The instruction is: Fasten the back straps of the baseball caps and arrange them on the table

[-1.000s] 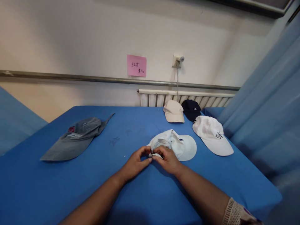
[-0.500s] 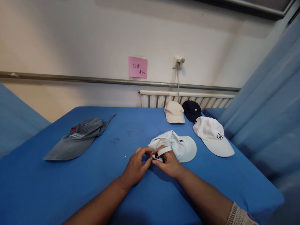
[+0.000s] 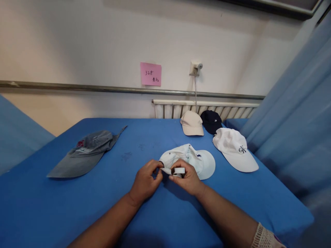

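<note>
A pale mint baseball cap (image 3: 207,163) with a small dark emblem lies on its side on the blue-covered bed, brim to the right. Its back strap (image 3: 166,171) passes through a dark metal buckle (image 3: 173,170) at the side nearest me. Between thumb and forefinger, my left hand (image 3: 146,181) pinches the end of the strap left of the buckle. My right hand (image 3: 188,179) is closed round the strap by the buckle, with a loop of strap showing above the fingers. Parts of the strap and cap edge are hidden behind my fingers.
A grey cap (image 3: 89,151) lies at the left. Beyond the mint cap are a beige cap (image 3: 191,124), a navy cap (image 3: 210,120) and a white cap (image 3: 234,148) with black letters. A radiator (image 3: 176,108) and a blue curtain (image 3: 297,113) border the bed (image 3: 160,220).
My left hand has drawn a little to the left, away from my right. More strap now stretches between them, and the raised loop by my right hand has become smaller and flatter.
</note>
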Motion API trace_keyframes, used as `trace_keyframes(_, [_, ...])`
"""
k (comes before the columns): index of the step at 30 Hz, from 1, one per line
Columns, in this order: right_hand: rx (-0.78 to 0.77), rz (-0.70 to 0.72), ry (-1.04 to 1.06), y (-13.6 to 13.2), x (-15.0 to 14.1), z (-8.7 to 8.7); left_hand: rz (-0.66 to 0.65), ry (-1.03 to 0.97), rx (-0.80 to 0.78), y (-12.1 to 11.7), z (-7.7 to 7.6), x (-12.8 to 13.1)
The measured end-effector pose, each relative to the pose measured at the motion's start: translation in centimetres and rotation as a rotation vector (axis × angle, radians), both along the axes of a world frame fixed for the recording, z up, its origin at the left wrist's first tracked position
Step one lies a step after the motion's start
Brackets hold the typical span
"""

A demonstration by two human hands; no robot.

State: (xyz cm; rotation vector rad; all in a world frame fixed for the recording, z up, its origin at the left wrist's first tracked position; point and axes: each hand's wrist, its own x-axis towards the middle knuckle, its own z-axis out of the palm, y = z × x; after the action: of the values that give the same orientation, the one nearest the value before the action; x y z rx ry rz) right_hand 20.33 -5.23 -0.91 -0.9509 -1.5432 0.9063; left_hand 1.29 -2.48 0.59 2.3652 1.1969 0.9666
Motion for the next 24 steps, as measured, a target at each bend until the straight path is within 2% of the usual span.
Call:
trace_keyframes(4, [-0.111,0.028,0.039,-0.2,-0.1,-0.6,0.052,0.089,-0.050,1.6,0.1,-1.2])
trace_keyframes(6, [-0.099,0.001,0.010,-0.3,-0.1,-0.7,0.043,0.095,-0.077,2.0,0.2,-1.5])
trace_keyframes(11, [0.199,-0.045,-0.315,-0.6,-0.1,0.1,-0.100,0.053,-0.116,1.0,0.5,-0.9])
trace_keyframes(14, [0.260,-0.035,-0.429,-0.7,-0.4,0.4,-0.145,0.033,-0.120,0.2,0.5,-0.3])
trace_keyframes(18, [0.255,-0.087,-0.436,-0.8,-0.5,0.4,-0.083,0.046,-0.105,0.5,0.5,-0.3])
trace_keyframes(22, [0.259,-0.055,-0.439,-0.7,-0.6,0.1,0.024,0.099,-0.065,1.3,0.8,-0.8])
trace_keyframes(24, [0.245,-0.064,-0.431,-0.8,-0.6,0.0,0.027,0.109,-0.066,1.4,1.0,-1.0])
